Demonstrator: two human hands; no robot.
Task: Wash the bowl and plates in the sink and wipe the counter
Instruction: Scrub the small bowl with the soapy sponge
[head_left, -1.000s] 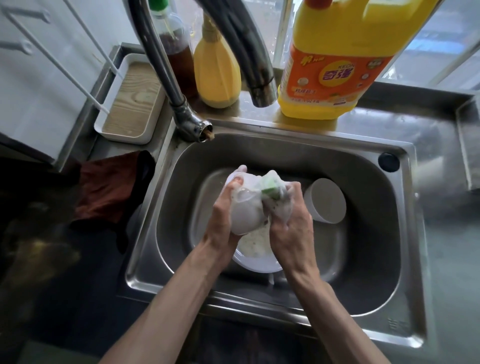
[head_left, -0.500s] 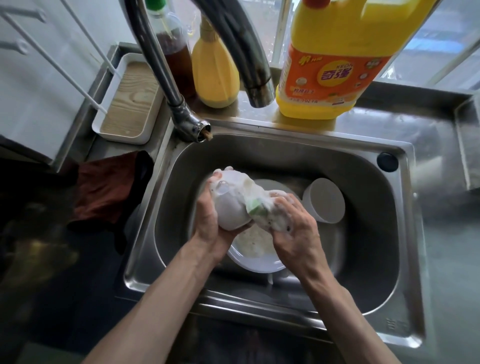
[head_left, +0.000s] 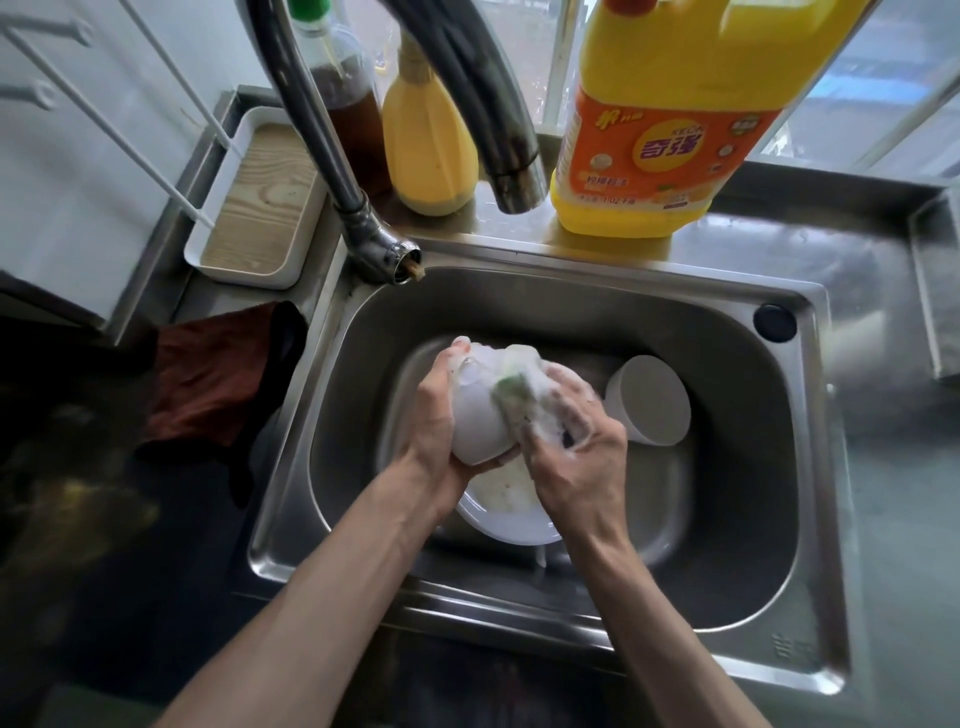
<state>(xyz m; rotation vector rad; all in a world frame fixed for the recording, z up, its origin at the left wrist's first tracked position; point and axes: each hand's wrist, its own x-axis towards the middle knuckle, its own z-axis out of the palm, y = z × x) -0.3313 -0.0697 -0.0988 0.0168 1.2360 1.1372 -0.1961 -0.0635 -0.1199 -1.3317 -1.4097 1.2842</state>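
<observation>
Gripping white bowl in curled left hand, pressing foamy sponge clenched in right hand against it; plate, second bowl in sink.

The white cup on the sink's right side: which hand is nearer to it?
Right. The right hand, holding a soapy sponge, is just left of the white cup. The left hand grips the bowl farther left, beyond the right hand.

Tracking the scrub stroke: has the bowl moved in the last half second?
Yes, slightly. The bowl in the left hand has swung right, toward the white cup lying in the sink.
</observation>
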